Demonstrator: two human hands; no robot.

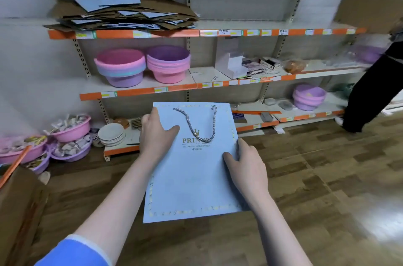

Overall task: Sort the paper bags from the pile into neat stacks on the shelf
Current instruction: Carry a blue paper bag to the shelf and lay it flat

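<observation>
I hold a flat light-blue paper bag point(192, 178) with a rope handle and gold print in front of me, below the shelves. My left hand point(156, 135) grips its upper left edge, thumb on the face. My right hand point(246, 167) grips its right edge, thumb on top. A messy pile of brown and blue paper bags point(124, 15) lies on the upper shelf point(250, 32) at the left. The right half of that shelf is bare.
Pink and purple basins point(144, 65) stand on the middle shelf, with a white box point(231, 65) to their right. Basins of small items point(69, 137) sit on the wooden floor at left. A cardboard box point(19, 211) is near left. A person in black point(375, 82) stands at right holding cardboard.
</observation>
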